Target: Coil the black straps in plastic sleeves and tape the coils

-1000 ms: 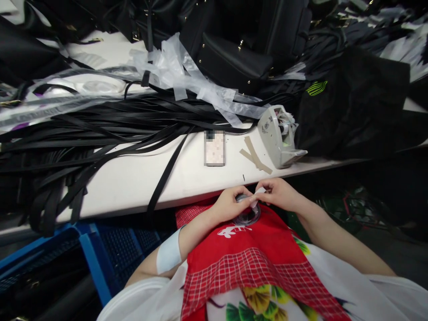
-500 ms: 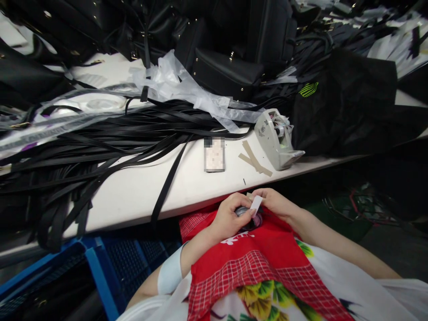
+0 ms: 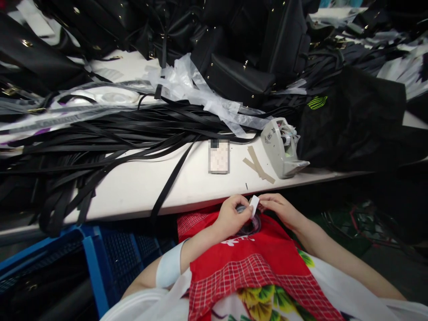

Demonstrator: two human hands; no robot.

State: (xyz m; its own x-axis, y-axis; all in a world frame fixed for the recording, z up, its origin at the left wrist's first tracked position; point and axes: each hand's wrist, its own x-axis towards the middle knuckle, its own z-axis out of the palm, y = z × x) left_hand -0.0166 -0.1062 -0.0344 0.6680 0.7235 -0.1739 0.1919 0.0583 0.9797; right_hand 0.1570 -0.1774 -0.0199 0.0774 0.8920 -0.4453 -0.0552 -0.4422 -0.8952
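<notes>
In my lap, just below the table edge, my left hand (image 3: 231, 217) curls around a dark round roll of tape (image 3: 248, 224) that rests on a red cloth (image 3: 247, 258). My right hand (image 3: 279, 208) pinches a small white strip of tape (image 3: 254, 205) at the roll's top, fingertips nearly touching the left thumb. Both hands are closed.
The white table (image 3: 133, 187) holds a big heap of black straps (image 3: 87, 142), clear plastic strips (image 3: 194, 89), black bags (image 3: 240, 76), a grey tape dispenser (image 3: 281, 145), a small blurred card (image 3: 219, 156) and tan tape pieces (image 3: 258, 164). A blue crate (image 3: 100, 263) sits lower left.
The white strip has lifted a little above the roll between my fingers. My hands stay together in my lap; the view has shifted slightly.
</notes>
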